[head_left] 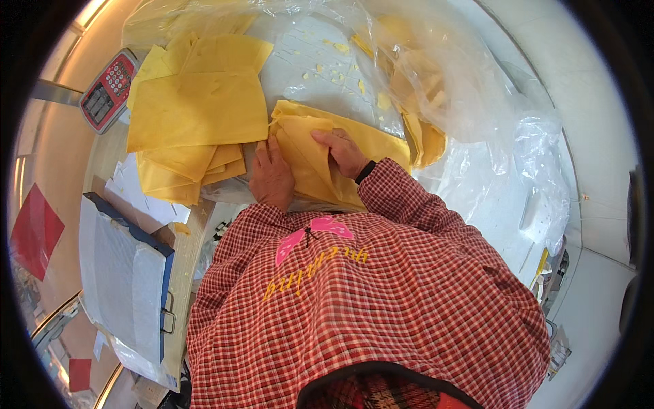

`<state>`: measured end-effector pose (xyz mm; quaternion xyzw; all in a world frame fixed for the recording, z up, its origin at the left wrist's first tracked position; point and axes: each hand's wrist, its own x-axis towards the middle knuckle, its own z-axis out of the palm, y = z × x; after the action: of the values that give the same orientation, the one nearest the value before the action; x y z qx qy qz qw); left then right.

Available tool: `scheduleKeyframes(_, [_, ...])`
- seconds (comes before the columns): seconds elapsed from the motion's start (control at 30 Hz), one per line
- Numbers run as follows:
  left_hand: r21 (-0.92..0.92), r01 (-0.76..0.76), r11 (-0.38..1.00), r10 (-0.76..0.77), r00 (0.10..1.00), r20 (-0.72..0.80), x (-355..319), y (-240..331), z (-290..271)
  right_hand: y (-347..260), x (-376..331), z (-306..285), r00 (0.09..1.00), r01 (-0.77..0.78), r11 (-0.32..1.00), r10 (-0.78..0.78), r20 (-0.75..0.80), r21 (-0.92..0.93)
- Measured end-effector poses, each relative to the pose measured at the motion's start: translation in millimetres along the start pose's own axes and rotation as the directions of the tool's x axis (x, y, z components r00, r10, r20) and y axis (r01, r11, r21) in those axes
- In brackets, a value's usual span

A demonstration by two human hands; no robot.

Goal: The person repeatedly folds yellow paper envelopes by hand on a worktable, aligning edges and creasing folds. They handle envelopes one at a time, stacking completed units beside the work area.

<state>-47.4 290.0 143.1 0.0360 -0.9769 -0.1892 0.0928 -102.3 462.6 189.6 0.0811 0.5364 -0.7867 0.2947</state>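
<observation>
The left hand (272,178) lies palm down, fingers together and pointing away from the body, pressing on the near left edge of a folded stack of yellow sheets (320,160). The right hand (344,151) sits just beside it on the same stack, fingers curled over a raised fold and pinching it, a dark band at the wrist. The two hands are near each other but not touching, with a ridge of the yellow sheets between them. That stack rests directly in front of the person, on crinkled clear plastic sheeting (320,61) that covers the work surface.

Left of the left hand, and a little farther out, a fanned pile of flat yellow sheets (197,109) is spread, its near corners overlapping and hanging toward the person. Beyond that pile, at the far left, sits a small weighing scale with a red keypad (107,88). Nearer than the left hand and to its left, white papers (146,198) lie on a wooden tabletop (102,153), and closer still stands a blue-edged tray lined with white material (122,273).

To the right of the right hand, more yellow pieces (422,136) lie bunched inside a clear plastic bag (504,157) that billows far out to the right. Small yellow scraps (340,48) are scattered on the plastic beyond both hands. The person's red checked garment (381,307) fills the near foreground.
</observation>
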Motion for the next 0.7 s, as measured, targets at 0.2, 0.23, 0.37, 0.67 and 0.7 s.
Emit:
scheduleKeyframes(0.2, [-0.019,0.004,1.0,-0.003,0.998,0.064,3.8,-5.6,-7.7,-20.3,-10.7,14.7,0.998,-0.015,0.974,0.03,-0.063,0.227])
scheduleKeyframes(0.23, [-0.031,0.004,1.0,0.0,0.994,0.113,8.6,-6.6,-12.1,-24.1,-10.9,15.1,0.998,-0.014,0.982,0.026,-0.063,0.19])
scheduleKeyframes(0.37, [-0.252,0.026,0.967,-0.018,0.999,0.034,23.0,16.0,-32.3,-32.3,-5.2,-22.7,0.99,-0.135,0.96,0.142,0.01,-0.245])
scheduleKeyframes(0.67, [-0.852,0.23,0.47,-0.266,0.957,0.112,27.9,10.1,13.6,-62.2,2.2,4.9,0.985,0.022,0.732,0.099,0.139,-0.681])
scheduleKeyframes(0.7, [-0.848,0.238,0.473,-0.244,0.961,0.134,31.9,7.6,15.2,-70.2,9.5,12.4,0.979,0.009,0.662,0.146,0.141,-0.749])
